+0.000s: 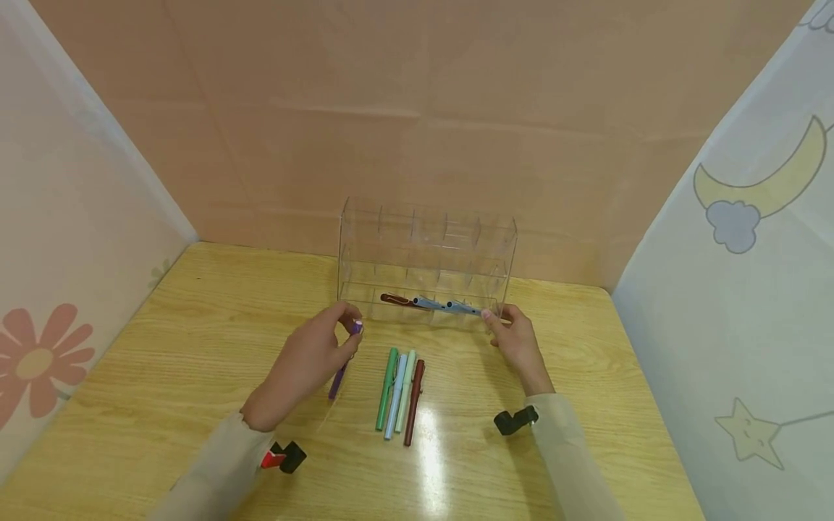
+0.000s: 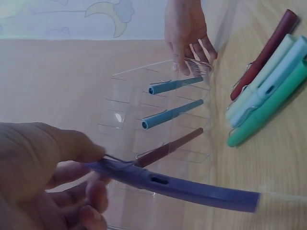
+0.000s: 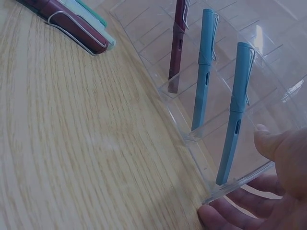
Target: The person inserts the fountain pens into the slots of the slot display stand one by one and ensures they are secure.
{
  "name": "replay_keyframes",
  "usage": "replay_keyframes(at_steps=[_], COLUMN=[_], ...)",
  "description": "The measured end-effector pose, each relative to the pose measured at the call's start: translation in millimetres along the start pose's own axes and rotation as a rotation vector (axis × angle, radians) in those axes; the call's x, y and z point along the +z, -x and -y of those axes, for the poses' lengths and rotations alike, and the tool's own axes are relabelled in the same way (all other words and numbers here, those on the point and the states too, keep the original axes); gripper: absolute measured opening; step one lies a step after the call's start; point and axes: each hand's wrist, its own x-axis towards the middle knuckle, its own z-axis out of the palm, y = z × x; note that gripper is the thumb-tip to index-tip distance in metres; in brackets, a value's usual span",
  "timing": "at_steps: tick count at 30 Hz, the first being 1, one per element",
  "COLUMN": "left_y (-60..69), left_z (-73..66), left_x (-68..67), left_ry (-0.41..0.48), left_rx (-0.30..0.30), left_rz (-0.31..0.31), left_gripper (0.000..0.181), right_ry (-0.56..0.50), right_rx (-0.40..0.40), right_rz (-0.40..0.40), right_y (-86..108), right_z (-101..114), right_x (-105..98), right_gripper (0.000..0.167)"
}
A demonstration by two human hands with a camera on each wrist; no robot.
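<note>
My left hand (image 1: pixel 313 351) pinches a purple pen (image 2: pixel 201 189) near its clip end, in front of the left end of a clear compartmented rack (image 1: pixel 426 247). The pen slants down toward the table. At the rack's right end, my right hand (image 1: pixel 519 344) grips the corner, with the thumb on one side of the clear wall and fingers on the other. Three pens stand leaning in the rack's front row: a dark red pen (image 3: pixel 176 57) and two blue ones, a middle blue pen (image 3: pixel 204 72) and a right blue pen (image 3: pixel 235 115).
Before the rack lie a green pen (image 1: pixel 386 391), a light blue pen (image 1: pixel 395 398), a pale green pen (image 1: pixel 405 394) and another dark red pen (image 1: pixel 414 401), side by side on the wooden table (image 1: pixel 195 347). An orange-brown backdrop (image 1: pixel 417 94) rises behind the rack.
</note>
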Motion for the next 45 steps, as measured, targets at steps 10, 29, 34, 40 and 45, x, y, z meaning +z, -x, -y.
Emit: replay_keyframes(at_steps=[10, 29, 34, 40, 45], left_y=[-8.0, -26.8, -30.3, -34.3, -37.8], left_z=[2.1, 9.0, 13.0, 15.7, 17.5], left_x=[-9.5, -20.3, -20.7, -20.5, -18.9], left_ry=[0.079, 0.168, 0.182, 0.219, 0.265], left_rx=[0.089, 0.071, 0.07, 0.053, 0.013], left_rz=[-0.206, -0.36, -0.414, -0.443, -0.436], left_gripper=[0.03, 0.029, 0.029, 0.031, 0.032], right_ry=[0.003, 0.007, 0.013, 0.023, 0.022], right_rx=[0.001, -0.004, -0.005, -0.008, -0.014], right_rz=[-0.004, -0.004, -0.004, -0.012, -0.015], right_y=[-1.4, -3.2, -3.1, -3.2, -2.6], right_z=[2.8, 0.1, 0.7, -0.2, -0.5], right_x=[0.9, 0.4, 1.0, 0.3, 1.5], right_gripper=[0.063, 0.068, 0.068, 0.063, 0.057])
